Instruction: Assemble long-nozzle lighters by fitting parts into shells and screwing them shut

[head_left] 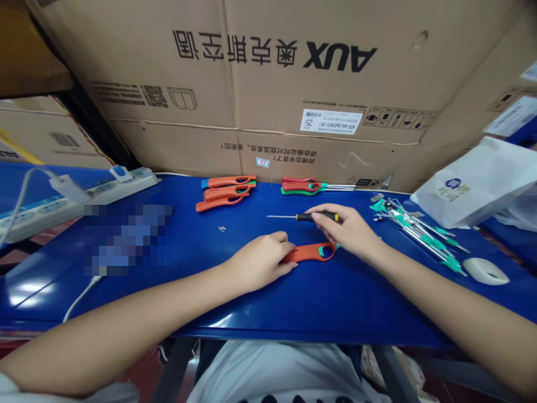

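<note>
My left hand (262,260) is closed around one end of an orange lighter handle (308,253) that lies on the blue table. A bit of green shows in the handle's trigger opening. In my right hand (346,226) is a screwdriver (305,217) with a black and yellow handle, its thin shaft pointing left above the orange handle. Several orange handles (226,193) lie together behind my left hand. Red and green ones (300,186) with metal tubes lie to their right. A few tiny screws (221,228) are to the left of my left hand.
Metal tubes with green parts (423,235) lie in a pile at the right, near a whitish, mouse-shaped object (485,271) and a white bag (478,182). A power strip (62,204) runs along the left. A large cardboard box (251,112) stands behind the blue table (251,310).
</note>
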The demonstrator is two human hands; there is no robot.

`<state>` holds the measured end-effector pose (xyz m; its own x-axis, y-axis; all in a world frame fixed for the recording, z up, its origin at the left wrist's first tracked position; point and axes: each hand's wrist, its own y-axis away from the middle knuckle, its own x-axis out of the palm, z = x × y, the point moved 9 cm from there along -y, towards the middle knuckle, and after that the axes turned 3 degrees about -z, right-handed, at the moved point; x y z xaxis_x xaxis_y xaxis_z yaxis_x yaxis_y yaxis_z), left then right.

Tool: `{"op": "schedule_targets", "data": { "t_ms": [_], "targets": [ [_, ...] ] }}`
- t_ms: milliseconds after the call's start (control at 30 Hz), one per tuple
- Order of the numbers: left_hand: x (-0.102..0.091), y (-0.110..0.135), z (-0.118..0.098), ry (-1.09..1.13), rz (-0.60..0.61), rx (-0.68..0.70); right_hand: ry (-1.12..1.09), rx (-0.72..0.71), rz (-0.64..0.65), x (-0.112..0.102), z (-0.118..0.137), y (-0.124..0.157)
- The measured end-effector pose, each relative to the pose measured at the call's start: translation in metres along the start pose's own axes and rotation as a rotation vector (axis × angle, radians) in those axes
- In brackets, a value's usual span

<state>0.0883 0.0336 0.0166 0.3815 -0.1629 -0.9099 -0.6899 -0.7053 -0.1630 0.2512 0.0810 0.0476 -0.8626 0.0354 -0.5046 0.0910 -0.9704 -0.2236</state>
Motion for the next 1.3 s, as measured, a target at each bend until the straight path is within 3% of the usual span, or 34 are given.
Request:
{"op": "schedule_targets", "data": {
  "t_ms": [100,200,433,1033,1167,1300],
  "targets": [
    [0.002,0.002,-0.005,-0.085,0.015,0.014,-0.076,0.049,0.205,0.049,0.003,-0.005],
    [0.002,0.002,-0.008,-0.105,0.008,0.024,-0.165,0.109,0.29,0.081,0.002,-0.013],
    [0.002,0.002,-0.006,-0.001,0.001,0.013,-0.243,0.135,0.35,0.118,0.007,-0.027],
    [0.002,0.001,-0.007,0.055,-0.008,0.012,-0.3,0.173,0.369,0.125,0.005,-0.03],
    [0.002,0.002,-0.004,0.066,-0.028,0.019,-0.433,0.284,0.312,0.113,-0.003,-0.027],
    [0.0,0.001,0.001,0.167,-0.067,0.025,-0.552,0.346,0.201,0.082,-0.011,-0.019]
  ]
}}
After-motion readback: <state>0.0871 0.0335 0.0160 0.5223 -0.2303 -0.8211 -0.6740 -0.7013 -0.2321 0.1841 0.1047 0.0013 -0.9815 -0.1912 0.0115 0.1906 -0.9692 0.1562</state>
